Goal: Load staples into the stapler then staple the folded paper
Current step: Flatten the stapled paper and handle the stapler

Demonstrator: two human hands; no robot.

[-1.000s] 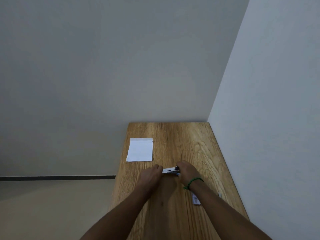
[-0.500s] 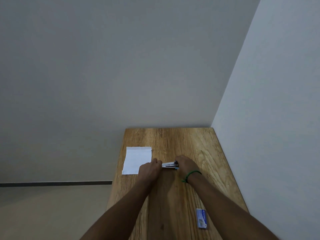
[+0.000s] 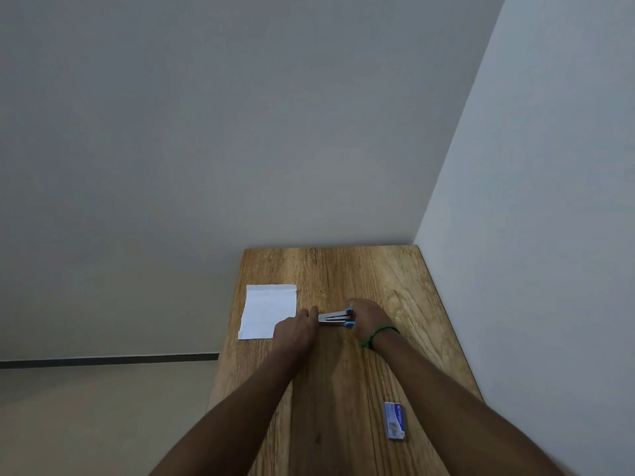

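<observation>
Stapler [image 3: 335, 317] gripped at ends by L hand [image 3: 295, 329], R hand [image 3: 369, 319]; staple box [image 3: 394, 420] contents unseen

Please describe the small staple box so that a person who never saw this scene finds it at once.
Look at the long wooden table against the grey wall. Near its right edge, at the near end, lies a small flat box. It is blue and white; the folded paper is plain white.

stapler [image 3: 335, 317]: ends hidden by left hand [image 3: 295, 329] and right hand [image 3: 369, 321] | staple box [image 3: 394, 420]: print unreadable | paper [image 3: 264, 310]: corner behind left hand
</observation>
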